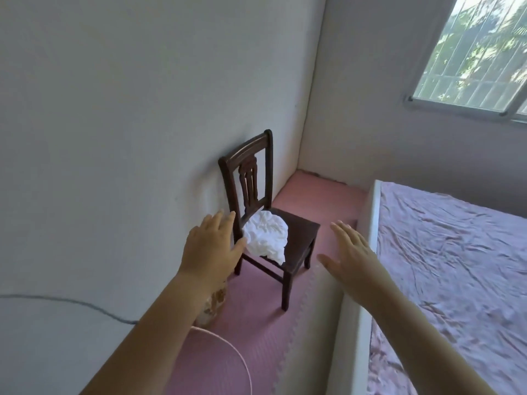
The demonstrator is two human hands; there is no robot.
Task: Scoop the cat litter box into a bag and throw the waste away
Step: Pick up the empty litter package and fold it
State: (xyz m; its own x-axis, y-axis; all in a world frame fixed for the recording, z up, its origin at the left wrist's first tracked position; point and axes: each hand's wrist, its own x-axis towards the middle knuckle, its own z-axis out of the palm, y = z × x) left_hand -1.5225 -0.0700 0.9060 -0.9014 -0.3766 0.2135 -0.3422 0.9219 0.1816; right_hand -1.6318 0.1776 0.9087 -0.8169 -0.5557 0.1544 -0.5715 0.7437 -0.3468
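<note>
both spread and empty, your left hand [212, 246] and right hand [349, 252] reach toward the bag [266, 236] on the chair [302, 235]; likely light, limp: pinch a bunched fold.

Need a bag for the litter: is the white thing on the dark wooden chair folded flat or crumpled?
Crumpled: the white wrinkled bundle sits bunched on the dark wooden chair.
</note>
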